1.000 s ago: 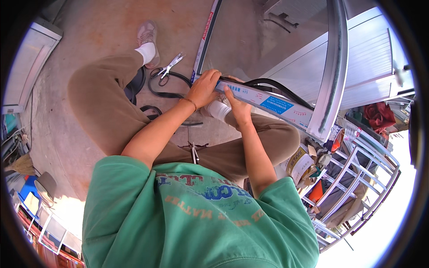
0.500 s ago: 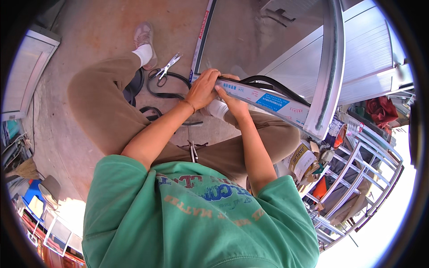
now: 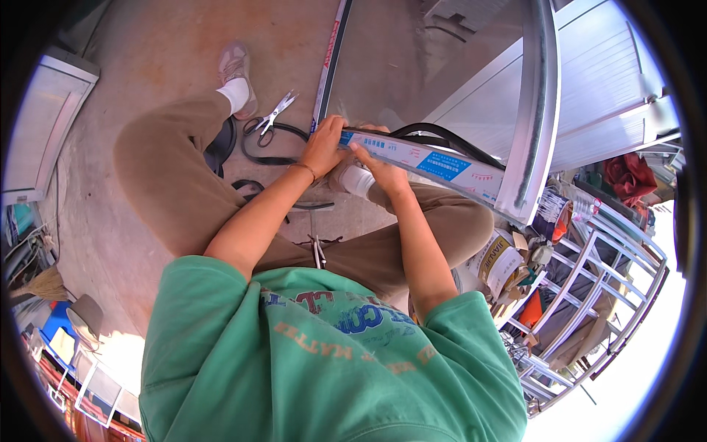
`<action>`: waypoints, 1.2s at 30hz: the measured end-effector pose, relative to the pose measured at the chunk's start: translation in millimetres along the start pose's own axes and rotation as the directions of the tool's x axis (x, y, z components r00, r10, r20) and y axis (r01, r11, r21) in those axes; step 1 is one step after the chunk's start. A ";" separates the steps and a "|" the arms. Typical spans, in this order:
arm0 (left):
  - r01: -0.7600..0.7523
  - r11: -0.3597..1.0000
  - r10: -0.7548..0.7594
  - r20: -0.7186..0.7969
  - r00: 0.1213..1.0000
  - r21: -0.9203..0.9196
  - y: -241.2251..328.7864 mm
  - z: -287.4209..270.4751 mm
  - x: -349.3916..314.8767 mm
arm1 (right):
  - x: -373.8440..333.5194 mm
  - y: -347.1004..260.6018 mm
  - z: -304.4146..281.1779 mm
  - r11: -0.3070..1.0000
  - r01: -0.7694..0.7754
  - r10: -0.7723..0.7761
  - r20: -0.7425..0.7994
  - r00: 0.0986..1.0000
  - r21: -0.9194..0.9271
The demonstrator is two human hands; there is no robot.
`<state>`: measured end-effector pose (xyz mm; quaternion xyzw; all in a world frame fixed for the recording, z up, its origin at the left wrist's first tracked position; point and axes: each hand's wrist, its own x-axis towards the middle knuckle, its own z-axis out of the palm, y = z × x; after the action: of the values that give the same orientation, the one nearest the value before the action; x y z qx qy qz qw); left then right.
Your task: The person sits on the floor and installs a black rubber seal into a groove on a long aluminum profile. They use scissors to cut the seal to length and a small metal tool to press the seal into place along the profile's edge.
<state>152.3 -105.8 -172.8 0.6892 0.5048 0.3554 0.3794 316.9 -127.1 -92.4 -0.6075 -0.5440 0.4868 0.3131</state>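
Observation:
A glass panel with a silver metal frame (image 3: 486, 174) leans across from the far right, blue-and-white film on its near rail. My left hand (image 3: 324, 149) is closed round the left corner of that rail. My right hand (image 3: 384, 169) grips the rail just to the right, thumb on the filmed face and fingers over the top edge. A black rubber strip (image 3: 434, 132) runs along this edge and bows up off it right of my fingers. How the strip sits under my fingers is hidden. Scissors (image 3: 274, 118) with dark handles lie on the floor, blades parted.
More black strip (image 3: 276, 158) lies looped on the floor between my legs. Silver metal racks (image 3: 589, 295), a white bucket (image 3: 501, 261) and a red cloth bundle (image 3: 628, 180) crowd the right. A grey cabinet (image 3: 55, 125) and a broom (image 3: 40, 286) stand at left.
The framed panel has shifted slightly left. My left hand has moved a little left and down with the corner; my right hand has shifted slightly left and stays on the rail.

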 end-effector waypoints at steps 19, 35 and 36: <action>0.024 0.980 0.003 0.134 0.991 -0.196 84.7 -46.2 48.6 | -32.2 -46.3 -37.2 0.973 0.059 -0.085 -0.110 0.990 -0.224; 0.005 0.849 0.127 0.212 0.969 -0.528 145.7 -48.4 86.2 | -66.0 -107.6 -83.9 0.982 0.186 -0.166 -0.309 0.937 0.037; -0.020 0.865 0.131 0.187 0.974 -0.501 150.7 -49.5 84.0 | -65.6 -108.7 -84.3 0.988 0.155 -0.143 -0.309 0.940 0.014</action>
<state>193.2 -47.1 -8.1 0.6221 0.3252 0.4110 0.5816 361.1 -154.8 50.8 -0.6267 -0.5237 0.3715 0.4416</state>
